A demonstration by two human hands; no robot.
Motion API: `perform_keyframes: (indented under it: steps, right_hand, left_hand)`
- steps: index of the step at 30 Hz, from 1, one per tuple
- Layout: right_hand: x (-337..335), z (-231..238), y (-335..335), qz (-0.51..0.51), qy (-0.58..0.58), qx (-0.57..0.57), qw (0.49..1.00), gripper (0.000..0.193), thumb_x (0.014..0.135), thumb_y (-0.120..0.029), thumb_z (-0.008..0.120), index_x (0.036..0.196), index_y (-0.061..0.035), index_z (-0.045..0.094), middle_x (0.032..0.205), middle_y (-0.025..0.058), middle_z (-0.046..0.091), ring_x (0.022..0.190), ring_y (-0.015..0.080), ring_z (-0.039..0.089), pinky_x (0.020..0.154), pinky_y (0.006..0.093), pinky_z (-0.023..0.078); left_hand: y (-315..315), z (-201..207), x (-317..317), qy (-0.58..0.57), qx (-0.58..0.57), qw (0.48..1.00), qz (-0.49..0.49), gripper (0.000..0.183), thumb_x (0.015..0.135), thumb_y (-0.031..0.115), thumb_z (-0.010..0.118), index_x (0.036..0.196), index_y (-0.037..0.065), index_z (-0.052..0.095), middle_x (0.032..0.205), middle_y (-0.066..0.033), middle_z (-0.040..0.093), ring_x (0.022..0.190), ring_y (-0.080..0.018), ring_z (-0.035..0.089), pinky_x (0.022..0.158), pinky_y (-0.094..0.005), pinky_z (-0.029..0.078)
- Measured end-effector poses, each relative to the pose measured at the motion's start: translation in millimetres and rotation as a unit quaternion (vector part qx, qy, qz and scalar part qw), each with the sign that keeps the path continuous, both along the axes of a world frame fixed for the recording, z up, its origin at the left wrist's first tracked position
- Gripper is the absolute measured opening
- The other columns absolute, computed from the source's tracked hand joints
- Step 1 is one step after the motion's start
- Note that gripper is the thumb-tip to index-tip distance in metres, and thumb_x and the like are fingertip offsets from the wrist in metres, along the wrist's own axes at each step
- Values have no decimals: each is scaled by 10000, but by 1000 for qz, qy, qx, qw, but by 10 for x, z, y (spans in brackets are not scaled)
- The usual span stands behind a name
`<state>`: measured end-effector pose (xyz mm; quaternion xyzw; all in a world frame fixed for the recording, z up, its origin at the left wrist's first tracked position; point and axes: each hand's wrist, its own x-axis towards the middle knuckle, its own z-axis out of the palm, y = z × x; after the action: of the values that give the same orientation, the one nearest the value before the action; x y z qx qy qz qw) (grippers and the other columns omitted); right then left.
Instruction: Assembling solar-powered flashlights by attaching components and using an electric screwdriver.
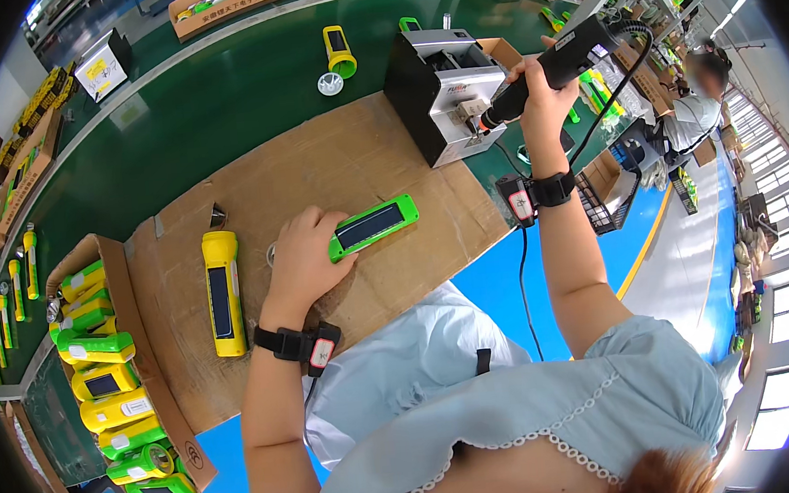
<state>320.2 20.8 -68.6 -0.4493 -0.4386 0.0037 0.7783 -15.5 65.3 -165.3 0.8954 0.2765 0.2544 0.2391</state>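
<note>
My left hand [306, 261] is closed around one end of a green flashlight body [376, 227] with a dark solar panel. It lies at a slant on the brown cardboard sheet [314, 160]. My right hand [545, 94] grips a black electric screwdriver [580, 52], raised at the right with its cord hanging down. The screwdriver's tip meets the front of a black and silver screw feeder [448, 99]. Left of my left hand, a yellow flashlight [223, 295] with a solar panel rests on the cardboard. A small ring-shaped part is half hidden beside that hand.
An open carton [159, 376] full of yellow and green flashlights stands at the left edge. Beyond the cardboard, a yellow flashlight head [339, 51] and a clear round reflector [330, 84] sit on the green bench [243, 91]. At the far right, another person [694, 112] is seated.
</note>
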Motion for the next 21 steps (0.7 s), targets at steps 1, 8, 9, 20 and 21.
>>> perform_keyframes:
  steps: [1,8,9,20,21]
  right_hand:
    - [5,52,1,9,5,-32,999,361,785,-9,591,1126,47,486,693,85,573,576,161,581,567,289,488]
    - [-252,36,-124,94,50,-138,985,365,780,-22,585,1123,59,493,660,88,533,559,187,549,543,314,466]
    - [-345,-8,-192,111,54,-113,986,399,778,-22,575,1156,49,467,655,86,502,567,202,534,558,338,468]
    - [-1104,-158,-241,185,90,-13,979,83,802,-21,594,788,43,542,675,106,576,584,196,586,558,325,498]
    - [-1097,-181,-217,192,91,-9,977,90,801,-17,608,789,42,541,683,98,576,592,195,592,569,327,498]
  left_hand:
    - [-6,-6,-6,1,1,1000,-3,400,628,184,745,1002,106,625,899,-111,541,872,-321,547,753,-421,446]
    - [-30,3,-22,-9,-47,999,1,417,629,148,760,1014,99,609,927,-123,529,869,-339,560,734,-418,463]
    - [-21,4,-4,0,-49,999,-3,424,632,164,762,1023,105,605,931,-117,524,878,-334,561,736,-411,468]
    - [-16,-22,-23,6,-54,998,-8,421,648,149,762,1030,99,591,937,-119,508,899,-333,553,748,-402,470]
    - [-10,-24,-14,-1,-50,999,-13,424,645,145,763,1030,97,593,936,-122,509,904,-333,547,755,-401,465]
